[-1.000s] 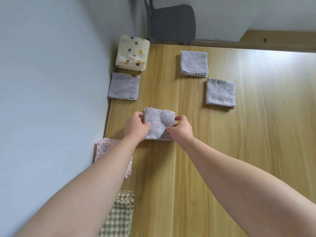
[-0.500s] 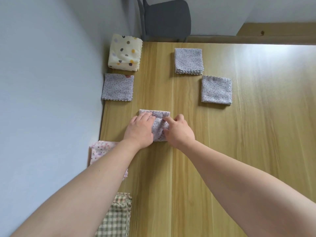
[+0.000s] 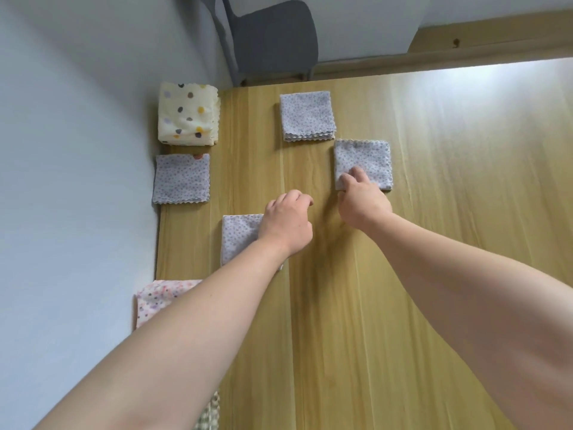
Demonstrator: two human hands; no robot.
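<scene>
A folded grey dotted cloth (image 3: 237, 235) lies flat on the wooden table (image 3: 356, 305) at the left, partly under my left wrist. My left hand (image 3: 288, 221) hovers just right of it with fingers loosely curled, holding nothing. My right hand (image 3: 361, 200) reaches to another folded grey cloth (image 3: 369, 159) farther right, its fingertips touching that cloth's near left corner. A stack of several folded grey cloths (image 3: 307, 117) sits behind, and one more grey cloth (image 3: 181, 178) lies by the wall.
A cream polka-dot folded bundle (image 3: 186, 119) sits in the far left corner against the wall (image 3: 77, 181). A pink floral cloth (image 3: 158, 297) and a checked cloth (image 3: 209, 414) lie near my left arm. A grey chair (image 3: 273, 38) stands beyond the table.
Both hands let go of the cloth they were pressing; it now lies folded at the left. My right hand moved up and right onto the other cloth, my left hand lifted rightward.
</scene>
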